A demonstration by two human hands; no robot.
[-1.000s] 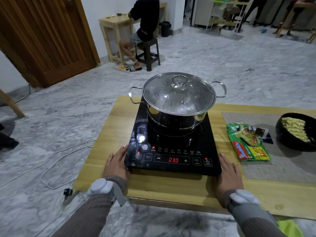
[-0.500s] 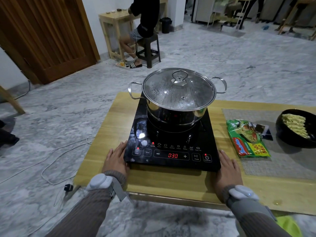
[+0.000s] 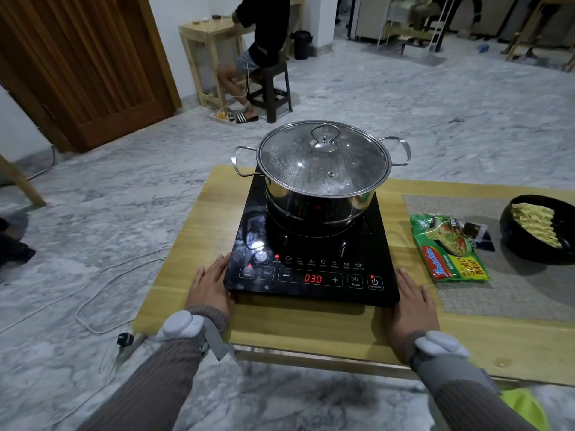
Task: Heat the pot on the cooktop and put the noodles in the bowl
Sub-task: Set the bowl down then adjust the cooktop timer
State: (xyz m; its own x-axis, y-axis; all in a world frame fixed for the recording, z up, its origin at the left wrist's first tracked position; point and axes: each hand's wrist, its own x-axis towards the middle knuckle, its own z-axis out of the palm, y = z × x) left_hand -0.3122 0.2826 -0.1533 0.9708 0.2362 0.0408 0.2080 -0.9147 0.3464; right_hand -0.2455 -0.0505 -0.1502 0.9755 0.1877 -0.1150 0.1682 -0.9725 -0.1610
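Observation:
A steel pot [image 3: 314, 202] with a fogged glass lid [image 3: 322, 158] stands on a black induction cooktop [image 3: 298, 244] whose red display reads 030. A dry noodle block [image 3: 535, 222] lies in a black bowl [image 3: 516, 237] at the far right. A green noodle packet [image 3: 448, 247] lies between cooktop and bowl. My left hand [image 3: 210, 286] rests flat on the table by the cooktop's front left corner. At the front right corner my right hand [image 3: 412, 301] also lies flat. Both hold nothing.
The low wooden table [image 3: 311, 328] carries a grey woven placemat [image 3: 513, 293] under packet and bowl. A white cable [image 3: 102, 275] and a plug lie on the marble floor at left. A person sits on a stool [image 3: 270, 88] at a far desk.
The view has shifted slightly; both hands stay flat beside the cooktop and the display still reads 030.

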